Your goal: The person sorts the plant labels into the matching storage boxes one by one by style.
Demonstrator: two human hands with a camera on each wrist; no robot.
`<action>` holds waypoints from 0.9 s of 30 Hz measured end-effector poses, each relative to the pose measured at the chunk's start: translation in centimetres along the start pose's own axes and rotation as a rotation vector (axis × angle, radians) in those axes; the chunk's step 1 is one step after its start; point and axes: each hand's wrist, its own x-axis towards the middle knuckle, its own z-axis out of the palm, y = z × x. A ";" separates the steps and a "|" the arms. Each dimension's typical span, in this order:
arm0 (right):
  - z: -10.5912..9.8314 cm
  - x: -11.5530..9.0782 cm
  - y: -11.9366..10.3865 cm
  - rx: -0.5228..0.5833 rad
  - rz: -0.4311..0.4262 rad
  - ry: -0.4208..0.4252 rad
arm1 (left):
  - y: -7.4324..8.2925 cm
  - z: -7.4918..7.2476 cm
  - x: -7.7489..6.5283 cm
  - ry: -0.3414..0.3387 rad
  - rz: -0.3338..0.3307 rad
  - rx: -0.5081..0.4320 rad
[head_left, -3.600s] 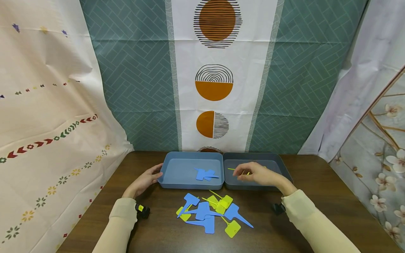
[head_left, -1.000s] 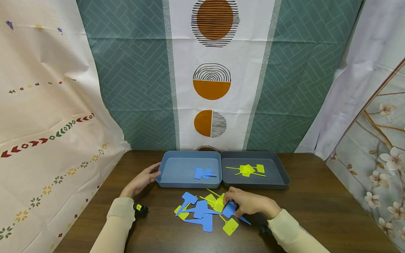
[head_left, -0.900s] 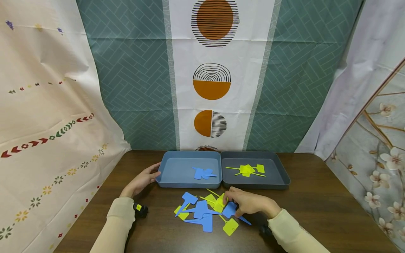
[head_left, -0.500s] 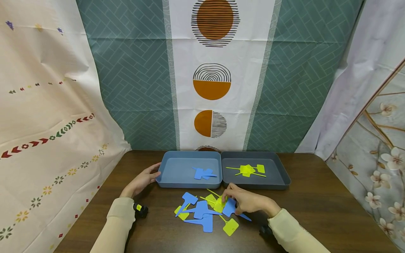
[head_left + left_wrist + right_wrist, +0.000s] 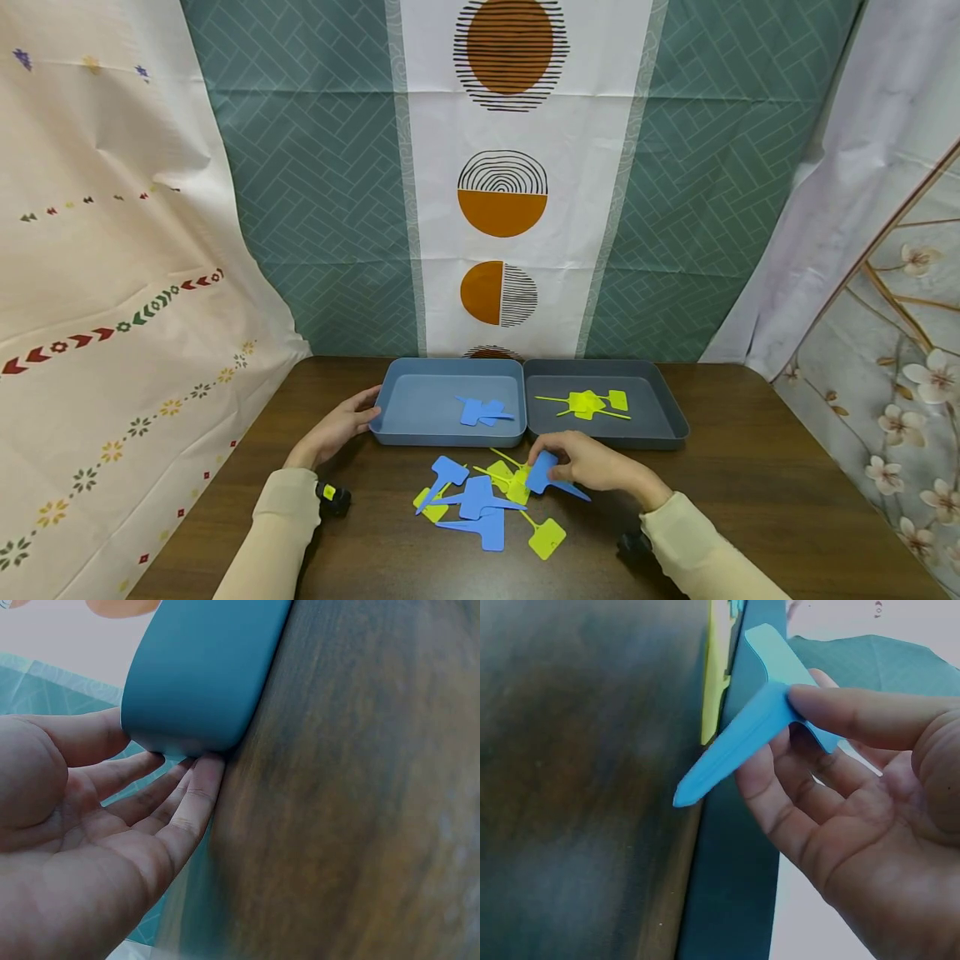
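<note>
My right hand (image 5: 596, 463) pinches a blue T-shaped plant label (image 5: 742, 742) between thumb and fingers, just above the pile and in front of the dark grey tray (image 5: 663, 421). In the right wrist view its pointed stem sticks out past the fingertips. My left hand (image 5: 333, 429) touches the left end of the blue tray (image 5: 420, 433), its fingers fairly straight against the end wall in the left wrist view. On the table lie several blue labels (image 5: 491, 531) and yellow-green labels (image 5: 547, 538), some overlapping.
A few blue labels (image 5: 472, 412) lie in the blue tray's right half. Several yellow-green labels (image 5: 585, 404) lie in the dark grey tray. Both trays stand side by side on the brown wooden table (image 5: 720, 475), before a patterned curtain (image 5: 337, 208).
My right hand has come from over the dark grey tray to the pile, taken hold of a blue label and raised it slightly. My left hand stays at the blue tray.
</note>
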 end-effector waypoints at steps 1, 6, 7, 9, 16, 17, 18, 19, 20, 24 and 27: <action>-0.1 0.0 -0.1 0.003 0.002 0.007 | 0.0 0.0 0.0 0.000 0.000 0.000; -0.3 -0.1 -0.5 0.009 -0.014 0.049 | -0.1 0.0 0.1 0.000 -0.002 0.002; -0.4 -0.1 -0.6 0.009 -0.017 0.058 | -0.1 0.0 0.1 0.001 -0.004 0.002; -0.6 -0.1 -0.6 0.013 -0.017 0.078 | -0.1 -0.1 0.1 -0.001 -0.003 0.003; -1.2 -0.3 -0.9 0.063 -0.008 0.150 | -0.1 -0.1 0.0 -0.001 0.000 -0.004; -1.3 -0.4 -0.9 0.076 -0.008 0.154 | -0.1 -0.1 0.0 -0.001 -0.001 -0.004; -1.3 -0.4 -1.1 0.088 -0.003 0.156 | -0.1 -0.1 0.0 -0.001 -0.001 -0.002; -1.4 -0.4 -1.2 0.099 -0.001 0.156 | -0.1 -0.1 0.0 -0.001 -0.002 -0.002; -1.4 -0.4 -1.2 0.112 0.000 0.154 | -0.1 -0.1 0.0 -0.002 -0.002 -0.001; -1.5 -0.5 -1.5 0.141 0.009 0.148 | -0.1 -0.1 0.0 -0.003 -0.001 -0.001; -1.5 -0.5 -1.4 0.149 0.006 0.142 | -0.1 -0.1 0.0 -0.001 -0.005 -0.004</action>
